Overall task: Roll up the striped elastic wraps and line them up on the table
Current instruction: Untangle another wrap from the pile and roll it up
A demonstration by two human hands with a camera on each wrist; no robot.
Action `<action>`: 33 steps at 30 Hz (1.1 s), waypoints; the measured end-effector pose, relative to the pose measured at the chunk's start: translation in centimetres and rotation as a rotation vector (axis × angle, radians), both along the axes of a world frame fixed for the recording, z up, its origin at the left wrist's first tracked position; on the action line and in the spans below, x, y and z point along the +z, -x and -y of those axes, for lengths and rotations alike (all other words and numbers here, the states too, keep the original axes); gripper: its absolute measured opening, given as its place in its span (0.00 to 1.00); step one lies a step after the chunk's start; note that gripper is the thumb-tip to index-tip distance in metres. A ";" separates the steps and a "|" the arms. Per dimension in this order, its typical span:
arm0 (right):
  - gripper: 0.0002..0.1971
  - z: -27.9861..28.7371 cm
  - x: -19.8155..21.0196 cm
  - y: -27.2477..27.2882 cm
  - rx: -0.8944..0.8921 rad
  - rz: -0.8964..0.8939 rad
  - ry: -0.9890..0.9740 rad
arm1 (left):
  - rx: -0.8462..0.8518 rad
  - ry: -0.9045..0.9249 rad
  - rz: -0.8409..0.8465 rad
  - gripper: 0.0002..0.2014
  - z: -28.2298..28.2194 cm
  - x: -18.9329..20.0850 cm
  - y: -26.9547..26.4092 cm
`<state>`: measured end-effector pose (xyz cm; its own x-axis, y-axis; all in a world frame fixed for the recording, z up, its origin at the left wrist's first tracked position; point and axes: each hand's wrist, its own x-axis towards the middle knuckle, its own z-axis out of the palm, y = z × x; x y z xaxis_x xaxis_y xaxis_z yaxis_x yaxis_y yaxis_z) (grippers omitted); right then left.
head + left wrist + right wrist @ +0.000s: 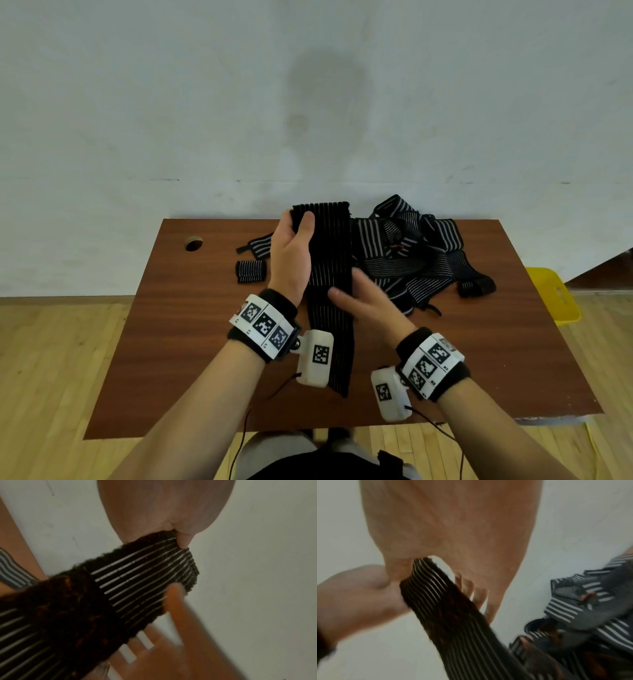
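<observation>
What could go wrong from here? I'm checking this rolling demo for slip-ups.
The left hand grips only the top corner of the long wrap, so it may slip free as the open right hand strokes it. Its hanging tail crosses the table edge and could drag. The loose pile lies close by, so a strap might snag. The rolled wrap could get knocked.

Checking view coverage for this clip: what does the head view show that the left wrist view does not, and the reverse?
Head only: the brown wooden table, one rolled striped wrap on it, and the tangled pile of unrolled striped wraps.

Left wrist only: a close look at the thumb pinching the wrap's top edge.

Both: the left hand holding up the long black striped elastic wrap, with the right hand, fingers extended, beside it.
</observation>
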<state>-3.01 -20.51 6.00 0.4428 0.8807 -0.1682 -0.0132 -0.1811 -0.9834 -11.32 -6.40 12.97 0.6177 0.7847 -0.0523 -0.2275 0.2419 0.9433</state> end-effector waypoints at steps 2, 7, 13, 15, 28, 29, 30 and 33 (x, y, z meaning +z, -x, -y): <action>0.37 -0.6 2.8 -0.8 -0.150 0.067 -0.078 | -0.057 -0.038 0.000 0.10 0.4 -0.2 0.1; 0.10 -1.4 7.8 -2.3 -0.416 0.353 -0.295 | -0.162 -0.161 -0.026 0.09 1.7 -0.4 0.0; 0.12 -0.9 7.3 -2.6 -0.301 0.555 -0.208 | -0.208 -0.224 -0.110 0.09 1.9 -0.8 0.4; 0.11 -1.0 7.2 -2.7 -0.297 0.621 -0.242 | -0.208 -0.145 -0.099 0.13 1.9 -0.7 0.7; 0.08 -1.1 5.5 -4.0 -0.169 0.624 -0.280 | -0.290 0.347 -0.195 0.14 0.8 -0.4 0.4; 0.07 -1.1 5.5 -4.0 -0.159 0.612 -0.277 | -0.286 0.334 -0.205 0.14 0.8 -0.4 0.3; 0.07 -1.1 5.4 -4.0 -0.152 0.602 -0.270 | -0.273 0.315 -0.212 0.14 0.7 -0.4 0.1; 0.07 -1.1 5.4 -4.2 -0.157 0.565 -0.235 | -0.261 0.237 -0.209 0.15 0.5 -0.8 -0.4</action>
<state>1.14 -19.45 11.45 0.5335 0.7833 0.3192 0.5107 0.0024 -0.8597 -10.95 -6.94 12.17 0.7513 0.5543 -0.3583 0.0605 0.4828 0.8737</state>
